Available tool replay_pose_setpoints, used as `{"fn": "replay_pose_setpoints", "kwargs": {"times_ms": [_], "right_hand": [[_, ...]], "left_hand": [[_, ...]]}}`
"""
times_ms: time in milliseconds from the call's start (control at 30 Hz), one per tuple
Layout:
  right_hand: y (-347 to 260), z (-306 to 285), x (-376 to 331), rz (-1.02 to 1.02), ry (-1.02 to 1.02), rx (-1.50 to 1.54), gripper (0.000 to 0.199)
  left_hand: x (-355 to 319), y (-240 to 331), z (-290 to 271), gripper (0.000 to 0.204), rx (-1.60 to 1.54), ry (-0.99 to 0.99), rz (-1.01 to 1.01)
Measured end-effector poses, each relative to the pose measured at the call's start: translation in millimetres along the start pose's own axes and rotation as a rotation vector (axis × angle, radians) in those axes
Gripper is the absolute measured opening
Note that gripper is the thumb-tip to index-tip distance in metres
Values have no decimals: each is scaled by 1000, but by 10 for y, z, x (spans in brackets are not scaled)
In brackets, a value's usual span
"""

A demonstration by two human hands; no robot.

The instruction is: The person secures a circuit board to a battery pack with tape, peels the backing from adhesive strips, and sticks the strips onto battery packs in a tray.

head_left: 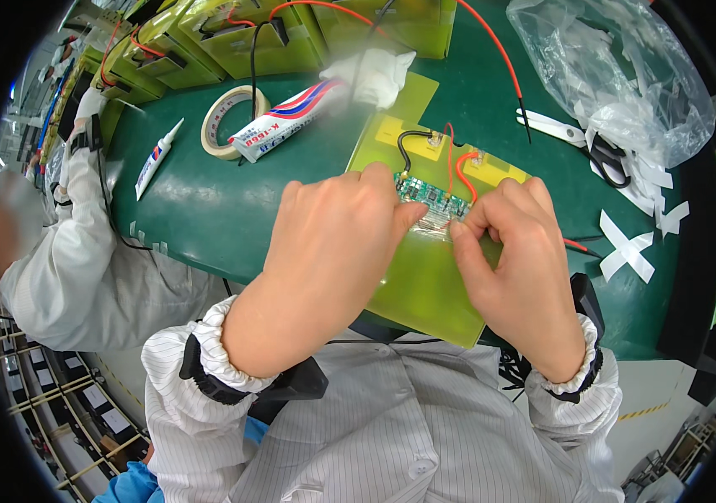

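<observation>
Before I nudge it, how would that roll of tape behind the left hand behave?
The tape roll lies flat on the green table, so it would probably slide, not roll. It looks thin and hollow, likely light. Tipped on edge, it could roll away.
</observation>
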State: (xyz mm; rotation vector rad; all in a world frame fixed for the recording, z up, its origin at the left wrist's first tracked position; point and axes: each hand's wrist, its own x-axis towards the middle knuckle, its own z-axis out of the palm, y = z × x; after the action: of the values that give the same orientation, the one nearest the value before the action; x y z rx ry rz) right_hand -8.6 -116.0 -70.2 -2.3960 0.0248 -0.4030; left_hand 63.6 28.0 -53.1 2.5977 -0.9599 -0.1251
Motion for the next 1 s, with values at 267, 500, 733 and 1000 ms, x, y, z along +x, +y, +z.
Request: {"fn": "replay_pose_setpoints", "kwargs": {"times_ms": [267, 500, 733, 1000], "right_hand": [[-26, -14, 15, -16, -13, -38, 12], [-65, -55, 44, -44, -78, -142, 15], [-49, -41, 10, -27, -64, -110, 16], [-39, -59, 28, -8, -70, -73, 16]], "left_hand": [[-15, 14, 74, 35, 211, 63, -10], [-51, -199, 161, 57, 225, 218, -92], [-110, -91, 107, 48, 152, 182, -175], [-400, -11, 190, 47, 129, 333, 282]]}}
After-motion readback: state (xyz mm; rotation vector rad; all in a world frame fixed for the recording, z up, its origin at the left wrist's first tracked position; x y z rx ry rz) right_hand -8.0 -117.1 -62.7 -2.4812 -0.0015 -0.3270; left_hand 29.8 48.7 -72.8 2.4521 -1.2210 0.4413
